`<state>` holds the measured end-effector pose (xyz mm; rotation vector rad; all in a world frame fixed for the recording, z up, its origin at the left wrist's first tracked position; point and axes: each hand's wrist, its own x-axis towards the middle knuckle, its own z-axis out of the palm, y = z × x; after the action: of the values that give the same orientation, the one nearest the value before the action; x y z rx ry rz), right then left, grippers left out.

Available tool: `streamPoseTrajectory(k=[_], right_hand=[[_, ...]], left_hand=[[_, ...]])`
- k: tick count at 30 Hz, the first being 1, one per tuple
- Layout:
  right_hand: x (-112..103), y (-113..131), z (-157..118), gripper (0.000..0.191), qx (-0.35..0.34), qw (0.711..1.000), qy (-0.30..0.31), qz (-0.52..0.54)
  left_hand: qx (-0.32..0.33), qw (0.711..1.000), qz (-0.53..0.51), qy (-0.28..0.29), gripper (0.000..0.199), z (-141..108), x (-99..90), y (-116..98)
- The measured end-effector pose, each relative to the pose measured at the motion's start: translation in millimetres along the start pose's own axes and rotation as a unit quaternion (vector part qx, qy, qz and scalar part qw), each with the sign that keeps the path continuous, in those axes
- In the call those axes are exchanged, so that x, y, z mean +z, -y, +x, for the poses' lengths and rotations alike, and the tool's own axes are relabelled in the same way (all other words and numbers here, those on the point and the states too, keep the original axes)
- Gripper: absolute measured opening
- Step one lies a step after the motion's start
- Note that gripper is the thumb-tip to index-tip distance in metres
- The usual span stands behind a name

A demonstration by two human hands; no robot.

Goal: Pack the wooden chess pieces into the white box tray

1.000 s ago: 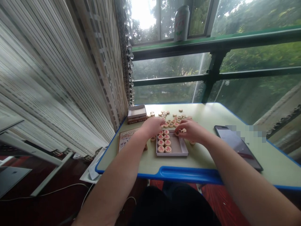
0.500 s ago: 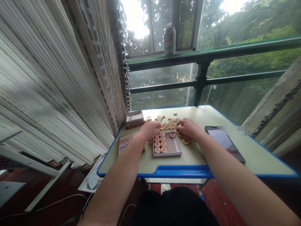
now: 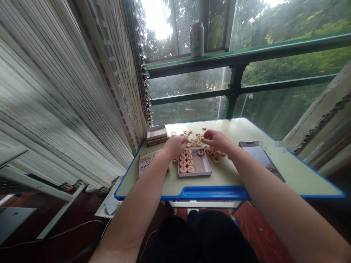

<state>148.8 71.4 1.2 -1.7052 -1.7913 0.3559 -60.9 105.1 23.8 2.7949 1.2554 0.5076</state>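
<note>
A shallow white box (image 3: 203, 166) holds Chinese chess pieces, round and pale wood: two columns of red-marked pieces (image 3: 190, 163) fill its left half, and one dark-marked piece (image 3: 200, 152) lies near its far right corner. My left hand (image 3: 176, 146) is over the box's far left corner, fingers curled together; what they hold, if anything, is hidden. Beyond the box, my right hand (image 3: 216, 139) reaches into the loose pieces (image 3: 193, 144), thumb and fingers bent toward each other at a piece. Whether that piece is between the fingertips is hard to see.
More loose pieces (image 3: 216, 159) lie right of the box. A phone (image 3: 259, 159) rests by my right forearm. At left are a printed box lid (image 3: 145, 162) and a stacked open box (image 3: 157, 132). A can (image 3: 196, 40) stands on the railing; the table (image 3: 298, 179) has a blue edge.
My right hand has moved slightly left and away from me, further into the loose pieces. My left hand stays by the box's far left corner. The whole view has shifted a little.
</note>
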Motion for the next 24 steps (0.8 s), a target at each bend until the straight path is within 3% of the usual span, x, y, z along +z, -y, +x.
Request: streamPoseTrajectory(k=[4, 7, 13, 19, 24], right_hand=[[0, 4, -9, 0.031, -0.030, 0.988, 0.058, 0.140], [0, 5, -15, 0.028, -0.048, 0.982, 0.089, 0.161], [-5, 9, -22, 0.039, -0.053, 0.982, 0.145, 0.113], [-12, 16, -26, 0.030, -0.079, 0.987, 0.138, 0.002], [-10, 22, -28, 0.026, -0.115, 0.975, 0.167, -0.094]], left_hand=[[0.000, 1.000, 0.003, -0.001, 0.034, -1, 0.2, 2], [0.003, 1.000, 0.009, 0.006, 0.033, 0, 1.6, 3], [0.006, 1.000, -0.003, 0.002, 0.032, 0, 4.1, 6], [0.005, 1.000, 0.010, 0.008, 0.032, 0, 3.7, 5], [0.003, 1.000, 0.003, 0.006, 0.032, 0, 4.2, 5]])
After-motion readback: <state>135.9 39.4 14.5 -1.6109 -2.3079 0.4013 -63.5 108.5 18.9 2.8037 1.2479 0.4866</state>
